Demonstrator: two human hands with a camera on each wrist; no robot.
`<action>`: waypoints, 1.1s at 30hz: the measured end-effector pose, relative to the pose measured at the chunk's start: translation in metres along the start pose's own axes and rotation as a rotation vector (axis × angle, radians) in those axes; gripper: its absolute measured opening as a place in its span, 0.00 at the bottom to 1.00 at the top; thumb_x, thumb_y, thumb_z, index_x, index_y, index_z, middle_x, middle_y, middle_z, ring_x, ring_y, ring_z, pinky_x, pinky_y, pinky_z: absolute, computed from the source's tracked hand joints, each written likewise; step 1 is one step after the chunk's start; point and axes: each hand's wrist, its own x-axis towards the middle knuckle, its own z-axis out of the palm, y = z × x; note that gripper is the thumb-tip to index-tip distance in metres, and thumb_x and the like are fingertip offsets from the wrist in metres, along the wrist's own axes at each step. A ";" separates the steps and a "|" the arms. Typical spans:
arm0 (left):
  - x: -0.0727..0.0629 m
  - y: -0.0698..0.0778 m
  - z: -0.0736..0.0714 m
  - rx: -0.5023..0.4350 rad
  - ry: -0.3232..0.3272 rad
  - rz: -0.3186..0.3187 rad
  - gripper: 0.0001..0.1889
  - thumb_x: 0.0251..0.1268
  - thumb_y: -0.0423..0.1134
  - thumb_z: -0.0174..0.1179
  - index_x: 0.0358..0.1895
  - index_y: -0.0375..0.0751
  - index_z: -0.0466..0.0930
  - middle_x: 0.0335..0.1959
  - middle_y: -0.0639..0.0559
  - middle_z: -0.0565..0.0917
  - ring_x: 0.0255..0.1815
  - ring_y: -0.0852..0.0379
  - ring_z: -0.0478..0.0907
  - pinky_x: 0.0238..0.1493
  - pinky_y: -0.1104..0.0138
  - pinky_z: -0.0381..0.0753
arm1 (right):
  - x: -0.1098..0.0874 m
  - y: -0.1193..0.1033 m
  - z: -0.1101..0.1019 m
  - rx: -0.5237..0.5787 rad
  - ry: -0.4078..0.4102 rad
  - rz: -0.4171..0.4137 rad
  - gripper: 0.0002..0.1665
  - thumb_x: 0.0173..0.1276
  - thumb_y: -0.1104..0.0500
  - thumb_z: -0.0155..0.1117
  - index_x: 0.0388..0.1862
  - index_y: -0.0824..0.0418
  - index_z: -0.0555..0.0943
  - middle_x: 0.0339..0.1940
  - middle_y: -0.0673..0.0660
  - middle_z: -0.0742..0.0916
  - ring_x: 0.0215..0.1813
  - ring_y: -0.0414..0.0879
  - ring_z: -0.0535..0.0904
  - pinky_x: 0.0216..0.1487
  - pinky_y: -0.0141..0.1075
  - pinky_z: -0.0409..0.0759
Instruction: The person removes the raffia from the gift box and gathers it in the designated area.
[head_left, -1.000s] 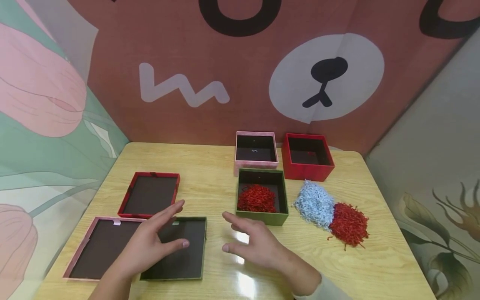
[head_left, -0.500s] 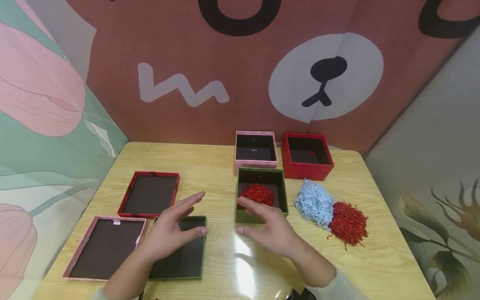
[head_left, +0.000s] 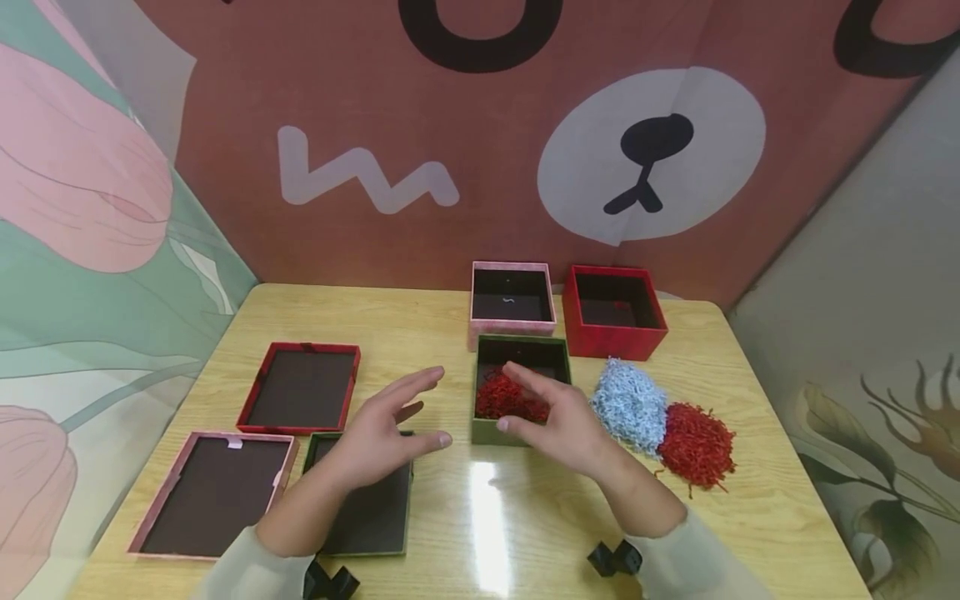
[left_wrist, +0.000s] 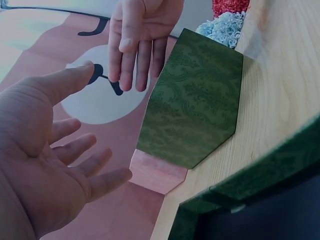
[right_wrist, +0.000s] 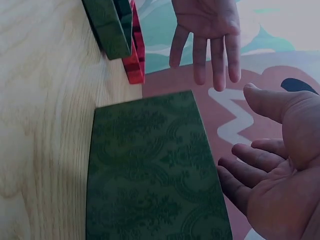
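A green patterned box point(head_left: 501, 432) holds a clump of red shredded paper point(head_left: 504, 398). My right hand point(head_left: 564, 421) hovers at the near right corner of this box with its fingers extended, holding nothing and hiding part of the red paper. To the left of the box, my left hand point(head_left: 386, 433) is in the air over the green lid point(head_left: 375, 517), fingers spread and holding nothing. In the left wrist view the green box point(left_wrist: 192, 100) stands beyond the left hand's fingertips. The right wrist view has the box's green side point(right_wrist: 155, 170) beside the right hand's fingers.
Behind the green box stand a pink box point(head_left: 512, 327) and a red box point(head_left: 618, 342). Blue shredded paper point(head_left: 630, 404) and a red shredded paper pile point(head_left: 697, 446) lie at the right. A red lid point(head_left: 298, 430) and a pink lid point(head_left: 153, 517) lie at the left.
Both hands have moved forward and to the right, toward the green box. The right hand now overlaps the box, and the left has left the pink lid. Boxes and lids stay put.
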 end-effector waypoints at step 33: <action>0.058 -0.016 0.047 0.019 -0.004 -0.075 0.41 0.58 0.35 0.78 0.76 0.43 0.71 0.74 0.48 0.68 0.68 0.42 0.74 0.64 0.47 0.81 | 0.043 0.014 -0.001 -0.342 -0.234 0.197 0.53 0.68 0.44 0.74 0.82 0.63 0.61 0.78 0.63 0.72 0.75 0.60 0.71 0.72 0.56 0.73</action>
